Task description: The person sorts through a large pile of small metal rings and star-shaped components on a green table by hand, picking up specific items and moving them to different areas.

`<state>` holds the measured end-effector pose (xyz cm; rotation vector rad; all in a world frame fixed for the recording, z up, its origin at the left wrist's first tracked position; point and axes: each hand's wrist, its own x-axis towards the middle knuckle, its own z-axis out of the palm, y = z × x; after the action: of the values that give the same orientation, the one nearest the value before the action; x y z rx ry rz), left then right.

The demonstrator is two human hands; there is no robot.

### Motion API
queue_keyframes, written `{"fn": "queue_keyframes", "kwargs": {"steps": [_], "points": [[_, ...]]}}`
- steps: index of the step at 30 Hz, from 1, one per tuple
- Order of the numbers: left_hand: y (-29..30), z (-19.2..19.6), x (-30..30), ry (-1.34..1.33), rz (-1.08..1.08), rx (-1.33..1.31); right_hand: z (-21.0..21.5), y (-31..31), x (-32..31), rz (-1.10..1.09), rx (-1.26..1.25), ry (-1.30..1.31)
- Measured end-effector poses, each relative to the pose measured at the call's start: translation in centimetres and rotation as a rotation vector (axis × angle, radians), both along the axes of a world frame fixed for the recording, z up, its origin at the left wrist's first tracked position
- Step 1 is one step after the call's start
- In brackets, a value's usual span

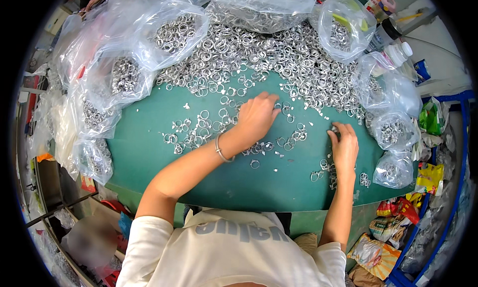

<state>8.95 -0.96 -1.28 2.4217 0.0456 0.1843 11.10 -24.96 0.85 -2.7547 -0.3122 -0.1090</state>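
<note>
My left hand (pixel 256 116) reaches over the middle of the green tabletop (pixel 224 182), thumb and fingers closed together at a silver ring (pixel 278 106) by their tips. Loose rings (pixel 203 132) lie scattered under and beside that wrist. Further right, my right hand (pixel 344 146) is curled, with a small silvery piece (pixel 334 129) pinched between thumb and forefinger; it looks like a ring, partly hidden by the fingers. A small group of rings (pixel 324 165) lies beside the right wrist. Beyond both hands spreads a large heap of silver rings (pixel 308 72).
Clear plastic bags holding rings line the left side (pixel 94 160), the back (pixel 261 20) and the right side (pixel 393 170). Bottles (pixel 397 53) stand at the back right. A blue metal rack (pixel 460 152) and coloured packets (pixel 378 254) are right of the table.
</note>
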Motion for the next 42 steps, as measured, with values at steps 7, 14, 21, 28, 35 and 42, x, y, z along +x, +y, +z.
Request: {"fn": "queue_keyframes", "kwargs": {"steps": [7, 14, 21, 28, 35, 42], "points": [[-1.0, 1.5, -0.8, -0.084, -0.021, -0.224, 2.7, 1.8, -2.3, 0.121, 0.265, -0.015], [-3.9, 2.7, -1.1, 0.438, -0.198, -0.892, 1.5, 2.7, -2.9, -0.030, 0.985, 0.464], [-1.9, 0.3, 0.1, -0.047, -0.119, -0.119, -1.5, -3.9, 0.9, -0.147, 0.179, -0.051], [-2.1, -0.5, -0.2, -0.048, -0.251, 0.048, 0.7, 2.1, -0.7, 0.187, 0.137, -0.248], [-1.7, -0.7, -0.1, -0.082, -0.169, -0.084, -1.2, 5.6, -0.7, 0.276, 0.110, -0.067], [-4.8, 1.1, -1.6, 0.000, -0.334, -0.452, 2.5, -1.7, -1.1, -0.033, 0.398, 0.169]]}}
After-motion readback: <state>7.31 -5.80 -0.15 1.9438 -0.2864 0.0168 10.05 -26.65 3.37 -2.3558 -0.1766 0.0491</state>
